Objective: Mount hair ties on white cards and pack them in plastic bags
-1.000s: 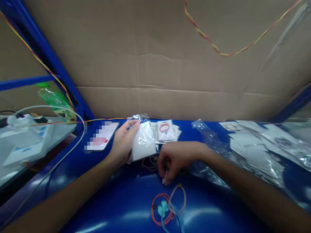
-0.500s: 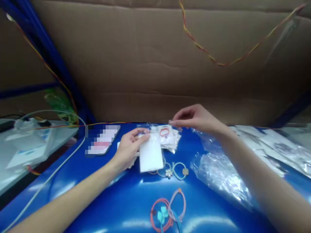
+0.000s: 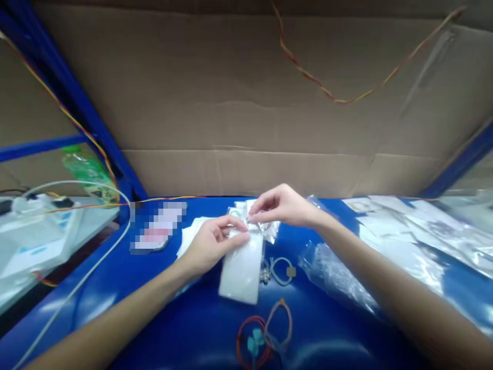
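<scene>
My left hand [image 3: 215,239] grips a white card in a clear plastic bag [image 3: 241,272], thumb on top and fingers curled near its upper end. At that same end, my right hand [image 3: 283,206] has thumb and forefinger pinched together on what looks like the bag's top edge, close to the left fingertips. Small packed bags [image 3: 272,231] lie partly hidden behind my right fingers. Just right of the held bag is a pale hair tie [image 3: 283,272] with a square charm. Nearer me rest a red hair tie [image 3: 241,341] with a turquoise bow and a pink hair tie [image 3: 288,324].
White cards [image 3: 188,236] lie beside my left hand, a phone [image 3: 157,226] farther left. Crumpled clear bags [image 3: 335,272] sit under my right forearm, with packed white cards [image 3: 404,231] beyond. A cardboard wall [image 3: 246,123] closes the back; a white cable [image 3: 103,262] crosses at left.
My right hand has come down and left to the top of the held bag. My left hand and the bag have shifted slightly nearer me, and the white cards behind show more.
</scene>
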The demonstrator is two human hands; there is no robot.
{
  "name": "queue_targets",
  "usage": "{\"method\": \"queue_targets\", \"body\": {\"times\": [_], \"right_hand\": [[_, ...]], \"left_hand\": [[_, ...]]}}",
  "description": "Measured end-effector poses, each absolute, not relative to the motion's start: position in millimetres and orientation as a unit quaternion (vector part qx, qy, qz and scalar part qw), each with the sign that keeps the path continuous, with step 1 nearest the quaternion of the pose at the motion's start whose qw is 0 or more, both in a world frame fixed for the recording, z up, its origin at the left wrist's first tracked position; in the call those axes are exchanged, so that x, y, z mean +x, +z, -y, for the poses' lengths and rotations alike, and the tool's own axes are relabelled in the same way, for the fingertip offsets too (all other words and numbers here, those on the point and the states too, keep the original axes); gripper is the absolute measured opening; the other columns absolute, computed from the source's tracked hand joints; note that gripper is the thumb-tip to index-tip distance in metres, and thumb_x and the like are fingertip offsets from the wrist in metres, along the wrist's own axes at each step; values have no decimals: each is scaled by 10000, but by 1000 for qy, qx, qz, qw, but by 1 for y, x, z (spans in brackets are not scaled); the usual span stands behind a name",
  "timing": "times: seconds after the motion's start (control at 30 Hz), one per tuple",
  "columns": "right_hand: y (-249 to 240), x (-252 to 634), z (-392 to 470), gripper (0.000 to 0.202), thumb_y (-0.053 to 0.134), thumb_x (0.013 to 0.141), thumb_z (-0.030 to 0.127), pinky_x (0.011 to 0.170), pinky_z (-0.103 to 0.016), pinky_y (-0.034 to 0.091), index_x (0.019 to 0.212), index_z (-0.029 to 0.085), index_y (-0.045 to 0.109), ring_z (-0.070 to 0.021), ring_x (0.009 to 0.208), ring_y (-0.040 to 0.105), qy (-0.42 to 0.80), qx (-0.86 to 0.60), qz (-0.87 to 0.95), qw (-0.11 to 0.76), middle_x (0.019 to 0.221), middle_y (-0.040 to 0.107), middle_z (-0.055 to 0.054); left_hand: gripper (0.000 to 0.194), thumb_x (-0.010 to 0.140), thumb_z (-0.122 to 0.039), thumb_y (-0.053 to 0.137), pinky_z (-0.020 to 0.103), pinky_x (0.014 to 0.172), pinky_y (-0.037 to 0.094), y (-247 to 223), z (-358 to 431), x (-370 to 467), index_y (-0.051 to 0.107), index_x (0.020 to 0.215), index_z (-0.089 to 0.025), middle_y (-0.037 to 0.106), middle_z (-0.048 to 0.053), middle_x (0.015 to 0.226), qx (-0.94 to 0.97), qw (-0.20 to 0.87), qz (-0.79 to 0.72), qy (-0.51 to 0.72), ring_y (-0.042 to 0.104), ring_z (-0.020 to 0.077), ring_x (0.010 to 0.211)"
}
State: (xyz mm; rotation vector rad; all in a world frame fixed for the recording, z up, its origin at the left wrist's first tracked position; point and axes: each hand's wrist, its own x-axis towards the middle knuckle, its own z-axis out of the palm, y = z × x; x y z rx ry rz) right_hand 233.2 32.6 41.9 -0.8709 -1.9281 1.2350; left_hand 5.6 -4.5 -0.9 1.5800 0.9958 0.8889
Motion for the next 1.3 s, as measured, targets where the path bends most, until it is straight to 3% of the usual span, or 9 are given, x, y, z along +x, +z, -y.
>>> {"method": "queue_targets", "body": {"times": [0.07, 0.2, 0.33, 0.43, 0.57, 0.67, 0.87, 1.3], "right_hand": [[43, 233, -31, 342, 874, 702, 367, 708, -298, 562, 930, 118, 818, -189, 750, 703, 489, -317, 743, 329, 846, 791, -73], [48, 236, -29, 342, 817, 792, 378, 763, -317, 565, 1017, 122, 819, -205, 848, 699, 505, -276, 769, 277, 965, 790, -103], [45, 236, -30, 396, 862, 744, 358, 671, -281, 567, 1062, 130, 800, -174, 743, 694, 542, -279, 742, 280, 868, 781, -79], [40, 234, -32, 379, 916, 665, 322, 568, -243, 549, 962, 123, 792, -154, 631, 678, 565, -301, 703, 311, 724, 752, -46], [36, 231, -31, 260, 908, 673, 309, 508, -209, 507, 790, 108, 791, -116, 543, 621, 547, -314, 705, 325, 637, 719, -35], [37, 229, -29, 252, 905, 675, 306, 506, -208, 504, 784, 110, 791, -112, 534, 617, 545, -317, 695, 345, 630, 718, -35], [34, 222, -26, 271, 916, 641, 327, 474, -213, 468, 744, 118, 778, -112, 500, 592, 565, -325, 662, 369, 594, 701, -27], [31, 226, -28, 238, 867, 702, 362, 538, -238, 434, 755, 136, 819, -122, 580, 569, 560, -318, 703, 301, 630, 682, -21]], "left_hand": [[280, 742, -393, 826, 193, 437, 297, -2, 5, 6, 687, 879, -192, 604, -43, 553, 637, 537, -411, 371, 462, 96, 430], [270, 707, -362, 858, 207, 478, 374, -3, 6, 8, 694, 838, -192, 704, 2, 656, 605, 572, -395, 388, 563, 126, 495], [271, 715, -363, 858, 211, 482, 385, -4, 6, 8, 696, 854, -197, 712, 3, 657, 607, 583, -388, 375, 583, 138, 503], [274, 727, -383, 851, 202, 480, 364, -5, 5, 8, 690, 846, -195, 691, -4, 656, 614, 574, -386, 380, 560, 124, 505], [296, 794, -452, 784, 194, 474, 333, -4, 7, 8, 689, 859, -180, 673, 1, 674, 618, 570, -386, 380, 528, 110, 514], [341, 817, -502, 751, 194, 452, 314, -4, 8, 8, 671, 915, -185, 663, -4, 647, 609, 583, -388, 372, 506, 110, 472], [354, 778, -472, 802, 202, 491, 404, -6, 9, 7, 671, 959, -198, 712, 15, 716, 593, 607, -379, 369, 585, 130, 523], [376, 789, -528, 781, 177, 429, 349, -8, 9, 6, 628, 878, -197, 646, -14, 641, 588, 625, -372, 355, 526, 103, 453]]}}
